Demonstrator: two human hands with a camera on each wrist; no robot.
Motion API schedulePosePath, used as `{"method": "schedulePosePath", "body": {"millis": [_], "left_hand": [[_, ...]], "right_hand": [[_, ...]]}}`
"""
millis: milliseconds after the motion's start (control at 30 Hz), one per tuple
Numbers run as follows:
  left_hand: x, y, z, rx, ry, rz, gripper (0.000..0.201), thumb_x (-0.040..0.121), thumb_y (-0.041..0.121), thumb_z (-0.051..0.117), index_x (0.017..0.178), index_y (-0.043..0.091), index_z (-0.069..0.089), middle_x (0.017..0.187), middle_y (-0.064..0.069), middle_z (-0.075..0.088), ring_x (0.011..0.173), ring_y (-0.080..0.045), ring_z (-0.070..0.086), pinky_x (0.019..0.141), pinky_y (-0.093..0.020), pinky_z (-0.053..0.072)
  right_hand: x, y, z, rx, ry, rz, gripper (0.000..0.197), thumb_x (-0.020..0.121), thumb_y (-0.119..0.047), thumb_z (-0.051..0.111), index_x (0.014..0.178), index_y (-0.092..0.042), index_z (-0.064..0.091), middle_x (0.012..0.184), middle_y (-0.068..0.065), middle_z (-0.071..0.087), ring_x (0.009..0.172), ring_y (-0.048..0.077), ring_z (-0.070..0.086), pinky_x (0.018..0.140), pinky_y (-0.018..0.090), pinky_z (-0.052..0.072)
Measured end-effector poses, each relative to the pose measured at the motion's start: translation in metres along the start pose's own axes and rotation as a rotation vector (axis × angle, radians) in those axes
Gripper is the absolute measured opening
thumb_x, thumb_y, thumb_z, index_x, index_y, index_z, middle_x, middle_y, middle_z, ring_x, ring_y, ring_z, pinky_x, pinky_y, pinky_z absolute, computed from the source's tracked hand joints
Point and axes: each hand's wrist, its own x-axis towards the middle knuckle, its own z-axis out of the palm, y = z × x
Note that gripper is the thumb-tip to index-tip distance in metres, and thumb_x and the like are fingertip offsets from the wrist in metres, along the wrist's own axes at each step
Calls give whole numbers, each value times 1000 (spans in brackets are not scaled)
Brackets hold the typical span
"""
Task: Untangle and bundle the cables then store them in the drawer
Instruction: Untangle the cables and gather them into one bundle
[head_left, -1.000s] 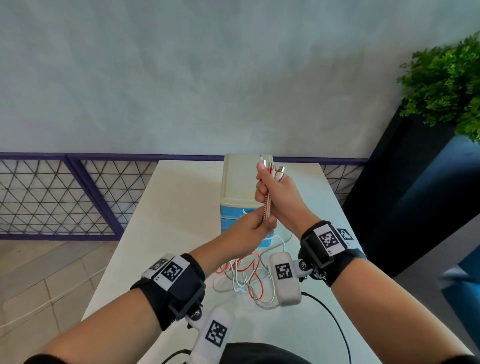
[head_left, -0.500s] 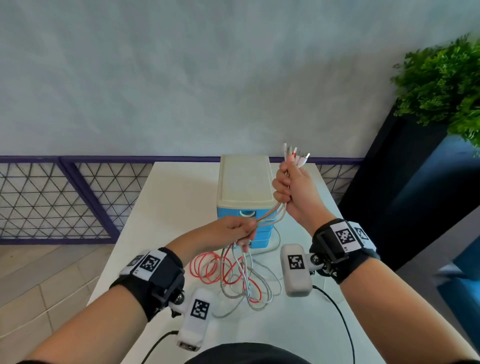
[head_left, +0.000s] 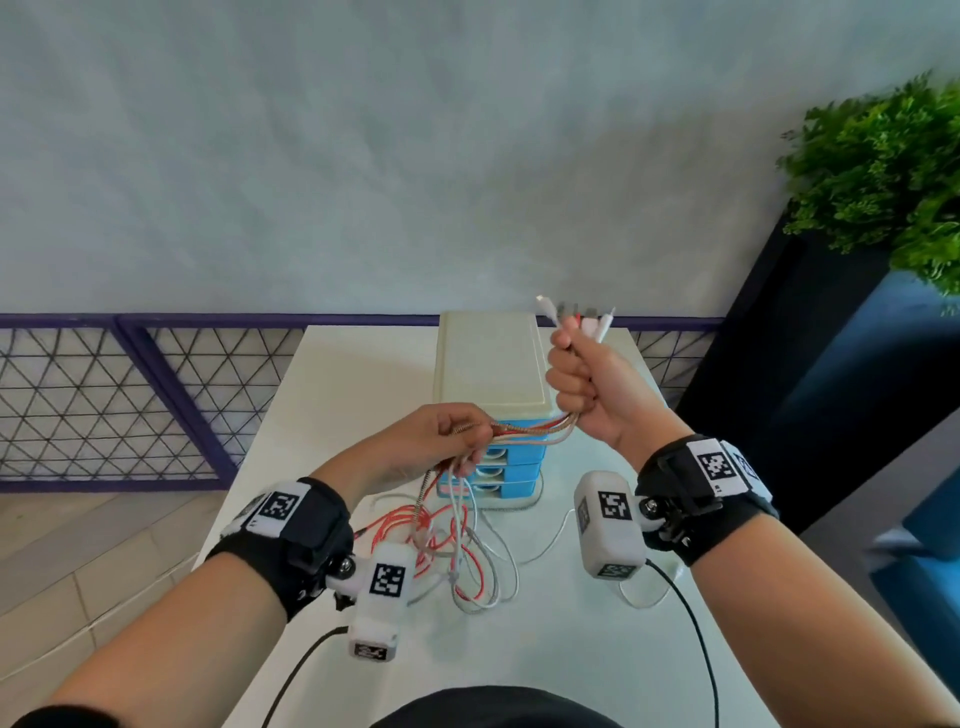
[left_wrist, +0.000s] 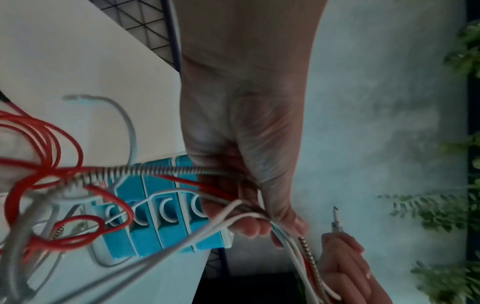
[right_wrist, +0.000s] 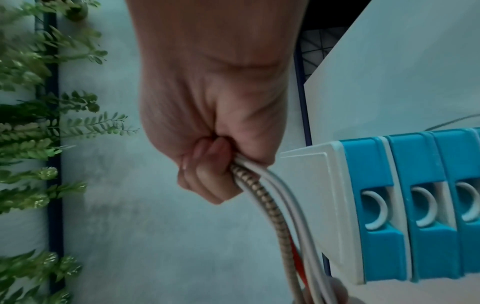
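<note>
Several cables (head_left: 530, 434), red, white and metal-braided, run between my two hands above the white table (head_left: 332, 374). My right hand (head_left: 582, 379) grips them in a fist near their plug ends (head_left: 576, 317), which stick up out of it. My left hand (head_left: 457, 436) holds the same strands lower down with curled fingers. Below it the loose lengths hang into a tangled pile (head_left: 457, 551) on the table. In the left wrist view the cables (left_wrist: 155, 172) pass through my left hand (left_wrist: 249, 201). The right wrist view has my fist (right_wrist: 215, 164) round the cables (right_wrist: 262, 197).
A small drawer unit (head_left: 491, 364) with a cream top and blue drawers (head_left: 519, 467), all closed, stands mid-table behind the hands. A dark planter with a green plant (head_left: 883, 171) is at the right. A purple mesh railing (head_left: 130, 395) runs behind the table.
My hands have drawn apart: the right rose to the right with the plug ends, the left slid down and left along the cables. More cable now stretches between them.
</note>
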Motion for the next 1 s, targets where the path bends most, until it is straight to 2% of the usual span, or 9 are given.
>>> {"method": "schedulePosePath", "body": {"millis": [133, 233, 367, 467, 600, 700, 767, 833, 1000], "left_hand": [[-2, -3, 5, 85, 12, 17, 42, 95, 35, 46, 105, -5, 55, 72, 2, 52, 71, -12, 58, 81, -23, 45], [1, -4, 10, 100, 110, -1, 34, 99, 37, 38, 90, 8, 54, 66, 11, 47, 62, -8, 47, 73, -25, 39], [9, 9, 11, 264, 222, 55, 27, 102, 25, 37, 80, 18, 52, 73, -4, 47, 63, -16, 39, 60, -28, 35], [13, 20, 7, 399, 193, 96, 24, 100, 24, 42, 79, 24, 55, 71, 0, 47, 62, -10, 39, 61, -27, 34], [15, 31, 8, 438, 122, 107, 18, 99, 21, 45, 84, 20, 55, 69, 9, 48, 57, 5, 42, 58, -13, 33], [17, 36, 10, 451, 114, 108, 13, 98, 20, 47, 86, 22, 51, 78, 12, 56, 66, 9, 51, 65, -15, 39], [18, 39, 12, 437, 109, 100, 14, 97, 19, 50, 85, 25, 46, 88, 10, 62, 82, 0, 60, 72, -19, 45], [20, 42, 15, 438, 100, 124, 16, 95, 17, 53, 84, 26, 45, 93, 5, 64, 90, -10, 64, 77, -26, 51], [23, 41, 16, 608, 121, 99, 22, 88, 18, 64, 86, 21, 42, 85, -6, 63, 72, -23, 58, 70, -40, 49]], "right_hand": [[3, -1, -4, 49, 134, -100, 34, 103, -37, 36, 75, -19, 44, 47, -11, 28, 33, 1, 21, 29, 14, 13], [3, 3, -3, 16, 169, -60, 37, 101, -43, 40, 73, -19, 45, 46, -10, 27, 33, 2, 20, 28, 15, 14], [2, 8, -2, -212, 103, 104, 35, 100, -42, 42, 74, -18, 45, 49, -10, 26, 35, 2, 19, 28, 14, 13], [1, 17, 2, -303, 50, 90, 32, 101, -36, 43, 77, -15, 48, 51, -8, 28, 38, 4, 24, 31, 14, 22], [2, 25, 8, -357, 147, -29, 33, 101, -33, 45, 81, -11, 60, 67, 0, 51, 66, 11, 55, 61, 25, 50], [2, 27, 7, -464, 128, -6, 34, 101, -35, 45, 88, -10, 65, 86, 9, 63, 86, 17, 65, 76, 35, 57], [0, 31, 7, -555, 112, 30, 35, 101, -36, 43, 96, -9, 64, 97, 17, 68, 91, 24, 68, 85, 42, 57], [-1, 36, 10, -540, 100, 70, 35, 101, -37, 43, 102, -8, 63, 101, 19, 70, 90, 27, 70, 81, 43, 59], [-7, 45, 13, -584, 12, 184, 49, 101, -47, 36, 100, -4, 60, 76, 17, 70, 69, 28, 71, 75, 43, 60]]}}
